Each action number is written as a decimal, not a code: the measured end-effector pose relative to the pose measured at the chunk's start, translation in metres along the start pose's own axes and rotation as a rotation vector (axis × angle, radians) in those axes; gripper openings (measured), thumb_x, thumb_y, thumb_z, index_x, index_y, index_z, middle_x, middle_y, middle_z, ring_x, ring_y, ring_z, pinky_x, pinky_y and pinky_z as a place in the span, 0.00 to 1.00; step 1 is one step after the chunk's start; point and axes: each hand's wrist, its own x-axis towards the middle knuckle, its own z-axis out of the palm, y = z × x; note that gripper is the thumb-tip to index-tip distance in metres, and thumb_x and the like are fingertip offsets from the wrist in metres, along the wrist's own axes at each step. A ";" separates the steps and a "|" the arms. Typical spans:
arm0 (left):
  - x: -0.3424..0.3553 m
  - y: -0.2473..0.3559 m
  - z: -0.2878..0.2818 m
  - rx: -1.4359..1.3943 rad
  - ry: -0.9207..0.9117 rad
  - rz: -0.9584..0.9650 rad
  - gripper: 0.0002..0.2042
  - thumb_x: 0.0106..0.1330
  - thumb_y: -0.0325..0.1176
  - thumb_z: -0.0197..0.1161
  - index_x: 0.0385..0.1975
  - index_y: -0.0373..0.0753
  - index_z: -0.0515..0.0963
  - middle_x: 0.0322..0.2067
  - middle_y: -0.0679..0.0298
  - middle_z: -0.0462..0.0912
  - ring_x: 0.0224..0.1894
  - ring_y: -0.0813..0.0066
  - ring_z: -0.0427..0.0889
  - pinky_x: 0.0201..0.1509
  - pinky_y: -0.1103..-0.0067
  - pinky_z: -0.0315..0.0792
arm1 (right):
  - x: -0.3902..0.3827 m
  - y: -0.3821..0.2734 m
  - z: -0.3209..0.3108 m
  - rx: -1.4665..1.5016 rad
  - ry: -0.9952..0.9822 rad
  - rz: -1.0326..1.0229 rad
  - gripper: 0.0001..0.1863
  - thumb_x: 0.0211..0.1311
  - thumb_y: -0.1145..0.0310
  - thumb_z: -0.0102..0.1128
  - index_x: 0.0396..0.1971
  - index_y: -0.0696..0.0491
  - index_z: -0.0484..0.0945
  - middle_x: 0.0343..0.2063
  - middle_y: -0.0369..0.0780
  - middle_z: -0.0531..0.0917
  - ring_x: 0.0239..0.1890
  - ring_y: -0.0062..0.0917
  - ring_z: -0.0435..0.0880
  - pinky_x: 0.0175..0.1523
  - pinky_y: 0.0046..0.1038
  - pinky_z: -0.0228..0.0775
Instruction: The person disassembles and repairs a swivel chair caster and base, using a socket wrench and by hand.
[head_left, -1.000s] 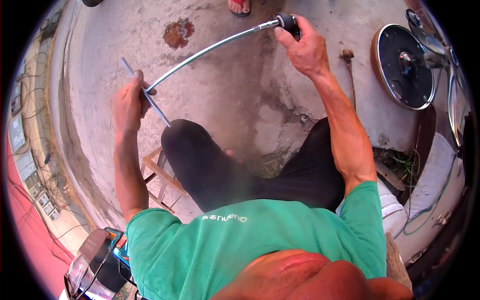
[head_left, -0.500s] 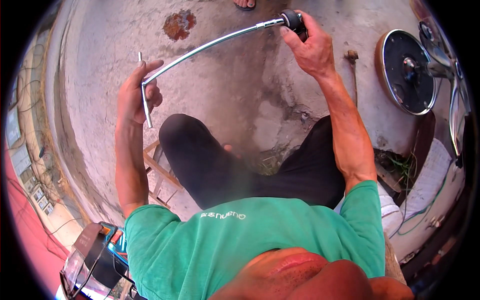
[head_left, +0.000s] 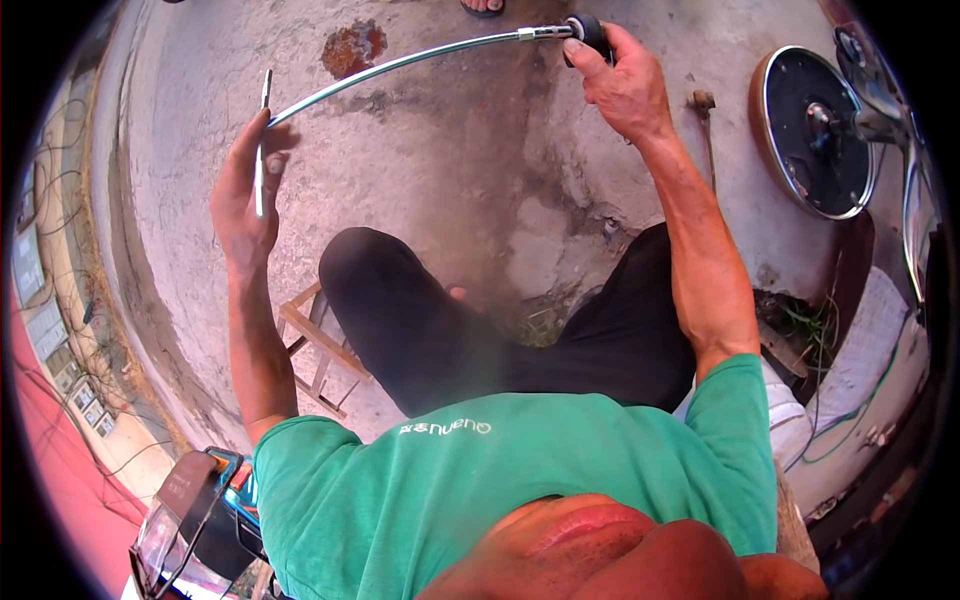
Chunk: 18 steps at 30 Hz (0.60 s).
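Well, right grip (head_left: 625,95) was closed on dark round piece (head_left: 592,38) ending metal rod (head_left: 526,34); my left grip (head_left: 243,195) touched crossbar (head_left: 259,190), how firmly I could not tell.

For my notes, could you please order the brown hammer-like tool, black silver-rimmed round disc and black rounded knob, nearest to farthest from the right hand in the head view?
1. Knob: held in the right hand.
2. Hammer-like tool: to its right.
3. Disc: farther right.
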 end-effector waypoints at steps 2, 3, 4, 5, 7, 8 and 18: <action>0.012 0.009 -0.004 0.435 0.061 0.222 0.18 0.77 0.36 0.58 0.60 0.35 0.77 0.55 0.55 0.82 0.57 0.64 0.82 0.63 0.72 0.73 | -0.002 -0.001 0.001 -0.013 0.010 -0.003 0.19 0.67 0.52 0.66 0.43 0.55 0.82 0.21 0.30 0.78 0.21 0.14 0.75 0.28 0.22 0.69; 0.017 0.009 -0.002 0.640 0.097 0.335 0.16 0.77 0.35 0.57 0.59 0.35 0.79 0.55 0.56 0.82 0.58 0.65 0.82 0.63 0.72 0.73 | -0.002 -0.004 0.004 -0.047 0.024 -0.033 0.20 0.66 0.53 0.67 0.44 0.55 0.82 0.22 0.31 0.79 0.22 0.14 0.76 0.30 0.22 0.71; 0.014 -0.002 -0.005 0.451 0.139 0.281 0.15 0.78 0.36 0.55 0.56 0.37 0.81 0.55 0.57 0.82 0.62 0.66 0.78 0.63 0.75 0.73 | -0.004 -0.008 0.010 -0.085 0.036 -0.064 0.20 0.66 0.53 0.67 0.45 0.56 0.82 0.23 0.32 0.80 0.23 0.15 0.77 0.31 0.23 0.72; 0.007 -0.024 -0.005 0.024 0.206 0.037 0.15 0.79 0.39 0.53 0.46 0.34 0.82 0.44 0.56 0.85 0.48 0.67 0.85 0.55 0.75 0.77 | -0.006 -0.013 0.016 -0.123 0.045 -0.094 0.21 0.65 0.54 0.67 0.45 0.56 0.82 0.24 0.32 0.81 0.23 0.16 0.78 0.32 0.24 0.73; 0.009 -0.021 -0.015 -0.223 0.087 -0.352 0.19 0.81 0.44 0.49 0.36 0.35 0.79 0.24 0.62 0.80 0.27 0.74 0.80 0.35 0.78 0.75 | -0.006 -0.025 0.016 -0.150 0.051 -0.160 0.22 0.63 0.56 0.69 0.49 0.57 0.81 0.27 0.35 0.84 0.27 0.18 0.81 0.37 0.25 0.76; 0.016 -0.027 -0.008 -0.466 0.094 -0.588 0.19 0.81 0.45 0.49 0.35 0.36 0.77 0.19 0.67 0.73 0.21 0.77 0.72 0.29 0.80 0.69 | -0.009 -0.025 0.012 -0.148 0.060 -0.194 0.22 0.63 0.56 0.69 0.50 0.56 0.81 0.27 0.35 0.84 0.28 0.17 0.81 0.38 0.24 0.76; 0.017 -0.005 0.022 -0.704 0.257 -0.610 0.20 0.79 0.37 0.51 0.65 0.33 0.67 0.21 0.66 0.74 0.22 0.77 0.75 0.25 0.80 0.71 | -0.002 -0.021 0.005 -0.154 0.094 -0.034 0.23 0.64 0.52 0.68 0.48 0.56 0.81 0.30 0.38 0.86 0.30 0.23 0.82 0.40 0.28 0.76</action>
